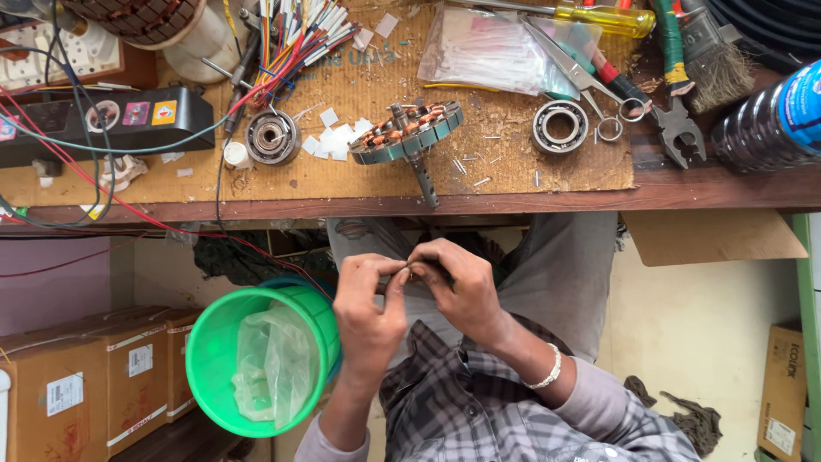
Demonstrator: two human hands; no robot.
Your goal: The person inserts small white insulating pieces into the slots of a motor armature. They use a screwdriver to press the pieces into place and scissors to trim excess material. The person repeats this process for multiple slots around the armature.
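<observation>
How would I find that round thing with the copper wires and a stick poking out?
Look along the wooden workbench to its middle, near the front edge. The motor stator lies there beside scattered white paper scraps. Unlike the plain steel bearing nearby, it has copper windings around its rim and a shaft sticking out toward the person.

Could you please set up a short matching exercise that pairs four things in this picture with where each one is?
Things:
1. Bucket
2. Bearing
3. Stator
4. Brush

Places:
A. On the bench's middle, straight above the hands
B. At the bench's far right end, beside the dark bottle
C. Below the bench, left of the left hand, lined with a plastic bag
D. On the bench, right of the stator, beside the scissors

Pairs: 1-C, 2-D, 3-A, 4-B
</observation>
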